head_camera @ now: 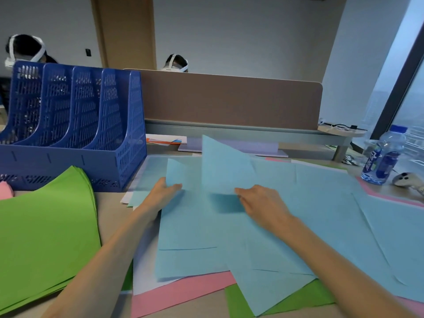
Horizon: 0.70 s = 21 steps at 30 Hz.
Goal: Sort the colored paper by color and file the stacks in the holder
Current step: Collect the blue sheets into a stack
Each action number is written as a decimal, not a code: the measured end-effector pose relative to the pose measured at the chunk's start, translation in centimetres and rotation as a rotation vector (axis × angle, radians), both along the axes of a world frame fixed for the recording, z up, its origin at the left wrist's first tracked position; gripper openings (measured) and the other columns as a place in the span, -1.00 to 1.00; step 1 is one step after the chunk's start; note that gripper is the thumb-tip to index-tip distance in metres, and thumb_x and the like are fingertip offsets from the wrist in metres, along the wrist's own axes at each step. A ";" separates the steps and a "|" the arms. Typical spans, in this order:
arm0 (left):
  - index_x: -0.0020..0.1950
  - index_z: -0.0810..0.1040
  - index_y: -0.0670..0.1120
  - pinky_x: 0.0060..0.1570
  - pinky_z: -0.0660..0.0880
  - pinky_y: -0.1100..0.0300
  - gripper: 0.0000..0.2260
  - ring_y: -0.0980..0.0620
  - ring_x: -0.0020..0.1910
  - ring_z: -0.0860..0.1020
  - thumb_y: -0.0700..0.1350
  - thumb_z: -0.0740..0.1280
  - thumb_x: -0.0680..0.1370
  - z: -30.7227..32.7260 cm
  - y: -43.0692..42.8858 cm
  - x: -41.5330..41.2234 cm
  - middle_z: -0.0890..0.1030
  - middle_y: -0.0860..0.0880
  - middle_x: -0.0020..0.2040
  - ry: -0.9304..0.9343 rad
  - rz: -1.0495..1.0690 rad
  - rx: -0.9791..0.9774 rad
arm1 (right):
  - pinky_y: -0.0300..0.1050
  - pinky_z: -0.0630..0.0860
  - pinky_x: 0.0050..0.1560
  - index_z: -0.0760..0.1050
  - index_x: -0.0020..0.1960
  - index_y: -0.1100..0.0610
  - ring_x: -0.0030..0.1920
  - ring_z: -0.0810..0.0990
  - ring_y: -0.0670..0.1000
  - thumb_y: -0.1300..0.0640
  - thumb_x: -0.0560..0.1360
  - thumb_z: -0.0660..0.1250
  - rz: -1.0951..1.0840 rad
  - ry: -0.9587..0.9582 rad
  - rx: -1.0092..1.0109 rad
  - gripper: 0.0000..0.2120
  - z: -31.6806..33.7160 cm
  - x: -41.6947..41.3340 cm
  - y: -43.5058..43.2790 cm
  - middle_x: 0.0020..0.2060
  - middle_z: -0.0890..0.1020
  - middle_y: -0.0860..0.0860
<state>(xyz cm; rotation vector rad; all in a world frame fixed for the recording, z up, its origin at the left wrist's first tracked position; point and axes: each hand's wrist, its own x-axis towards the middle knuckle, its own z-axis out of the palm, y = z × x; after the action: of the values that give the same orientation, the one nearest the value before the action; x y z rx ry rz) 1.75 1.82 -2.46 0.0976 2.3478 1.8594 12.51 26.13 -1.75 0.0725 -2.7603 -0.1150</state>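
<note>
Several light blue sheets (309,203) lie spread over the desk in front of me, on top of pink sheets (183,292), green sheets (298,301) and a white sheet (144,276). My left hand (161,191) pinches the edge of a raised blue sheet (181,172). My right hand (259,204) pinches the lower edge of a second blue sheet (224,166) that stands lifted off the pile. A sorted green stack (46,230) lies at the left. The blue mesh file holder (75,125) stands at the back left, its slots holding no paper.
A water bottle (383,157) and a small white object (406,180) stand at the right edge. A brown desk divider (229,102) runs along the back, with two people seated behind it. A pink item (5,190) shows at the far left.
</note>
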 end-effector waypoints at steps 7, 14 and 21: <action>0.35 0.34 -0.11 0.22 0.41 0.07 -0.52 -0.07 0.21 0.50 0.10 0.34 0.54 -0.2 0.0 -0.2 0.50 0.00 0.25 -0.006 0.015 -0.024 | -0.04 0.43 0.13 0.49 0.25 -0.08 0.23 0.47 0.00 -0.31 0.55 0.01 0.110 -0.180 -0.085 -0.52 0.2 1.5 -4.5 0.10 0.62 -0.02; 0.34 0.33 -0.12 0.06 0.40 0.15 -0.53 -0.02 0.10 0.50 -0.27 0.41 0.49 -0.2 -0.1 0.1 0.52 -0.02 0.17 0.008 -0.069 -0.072 | 0.28 -0.05 0.45 0.07 0.55 -0.05 0.54 0.01 0.18 -0.28 0.59 -0.12 -0.460 -0.338 -0.194 -0.40 -1.0 -1.2 1.6 0.52 0.19 0.10; 0.40 0.20 -0.12 0.13 0.29 0.14 -0.53 -0.07 0.15 0.39 -0.40 0.21 0.54 0.0 -1.0 -1.0 0.42 -0.06 0.23 -0.084 -0.081 -0.165 | 0.50 -0.16 0.34 -0.06 0.54 -0.23 0.54 -0.15 0.19 -0.55 0.39 -0.13 -0.621 -0.462 -0.338 -0.21 -1.7 -0.9 5.5 0.57 -0.09 -0.06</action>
<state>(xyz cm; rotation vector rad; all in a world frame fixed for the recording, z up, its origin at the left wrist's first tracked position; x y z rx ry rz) 0.72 0.81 -2.47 0.0932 2.3911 1.5954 11.61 31.67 -3.41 -0.9573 -3.1025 0.2371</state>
